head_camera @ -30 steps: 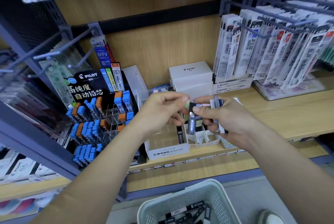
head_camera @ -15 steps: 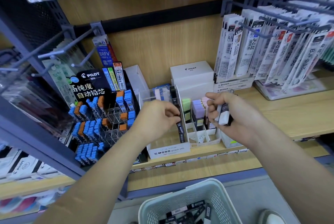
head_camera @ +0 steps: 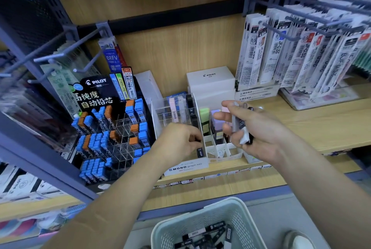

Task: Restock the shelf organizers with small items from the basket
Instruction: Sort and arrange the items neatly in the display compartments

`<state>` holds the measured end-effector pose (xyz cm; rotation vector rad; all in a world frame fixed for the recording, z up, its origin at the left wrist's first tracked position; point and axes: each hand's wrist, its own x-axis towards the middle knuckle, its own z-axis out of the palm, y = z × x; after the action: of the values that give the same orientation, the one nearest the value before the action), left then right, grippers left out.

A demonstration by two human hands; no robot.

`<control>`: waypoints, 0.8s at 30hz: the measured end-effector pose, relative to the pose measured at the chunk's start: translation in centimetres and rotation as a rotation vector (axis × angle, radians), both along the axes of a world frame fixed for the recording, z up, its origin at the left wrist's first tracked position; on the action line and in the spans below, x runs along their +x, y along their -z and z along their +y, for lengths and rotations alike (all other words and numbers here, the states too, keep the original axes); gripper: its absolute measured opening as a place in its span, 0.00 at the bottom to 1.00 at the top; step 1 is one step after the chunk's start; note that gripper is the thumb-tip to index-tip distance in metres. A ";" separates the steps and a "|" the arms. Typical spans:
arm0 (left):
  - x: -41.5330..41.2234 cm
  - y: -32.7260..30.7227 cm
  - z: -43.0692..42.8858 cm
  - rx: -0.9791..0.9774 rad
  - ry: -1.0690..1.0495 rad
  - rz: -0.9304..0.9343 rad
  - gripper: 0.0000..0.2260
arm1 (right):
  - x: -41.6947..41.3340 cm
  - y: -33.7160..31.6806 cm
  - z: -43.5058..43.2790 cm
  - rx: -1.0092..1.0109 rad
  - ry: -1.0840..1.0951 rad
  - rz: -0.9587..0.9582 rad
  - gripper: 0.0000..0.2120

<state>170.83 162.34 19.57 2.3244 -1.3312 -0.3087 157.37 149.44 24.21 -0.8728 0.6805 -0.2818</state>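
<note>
My left hand (head_camera: 178,141) reaches into the clear MONO organizer (head_camera: 186,166) on the wooden shelf, its fingers pinched on a small black lead case (head_camera: 199,151) standing low in the right-hand slot. To the right, my right hand (head_camera: 253,128) hovers over the white divided organizer (head_camera: 219,151) and grips a bunch of black and white lead cases (head_camera: 244,130). More black cases lie in the pale green basket (head_camera: 239,208) at the bottom of the view.
A black PILOT display (head_camera: 112,128) with blue and orange lead cases stands at the left. White PILOT boxes (head_camera: 210,82) sit behind the organizers. Refill packs hang on pegs (head_camera: 297,47) at the right. Bare metal hooks (head_camera: 60,54) stick out at the upper left.
My left hand took one case from my right hand and carried it down into the clear organizer. My right hand drew back to the right with the remaining cases.
</note>
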 end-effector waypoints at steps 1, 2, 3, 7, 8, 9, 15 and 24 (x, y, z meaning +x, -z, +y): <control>0.0 0.2 0.0 0.015 0.009 -0.016 0.05 | 0.1 0.1 -0.1 -0.012 0.009 0.005 0.07; 0.0 0.3 0.1 0.029 0.015 -0.026 0.06 | 0.1 0.1 -0.2 -0.012 0.021 0.009 0.08; 0.0 0.5 0.1 0.042 0.020 -0.032 0.06 | 0.1 0.2 -0.3 -0.003 0.031 0.012 0.08; 0.1 1.0 0.0 0.082 0.074 -0.113 0.07 | 0.1 0.3 -0.5 0.025 0.017 -0.011 0.12; 0.1 1.1 0.0 0.086 0.089 -0.138 0.07 | 0.1 0.4 -0.5 0.024 0.006 -0.016 0.13; 0.1 1.2 0.1 0.086 0.096 -0.154 0.08 | 0.1 0.4 -0.5 0.025 -0.009 -0.016 0.13; 0.2 1.5 0.1 0.066 0.098 -0.217 0.10 | -0.3 0.3 -0.4 0.038 -0.122 0.007 0.10; -0.1 -4.0 -0.1 -0.449 -0.210 0.681 0.06 | -0.4 0.4 0.0 -0.147 -0.225 0.032 0.12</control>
<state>170.75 162.24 23.58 1.7275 -0.7204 -0.5962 157.02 149.41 23.76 -1.0871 0.5900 -0.1174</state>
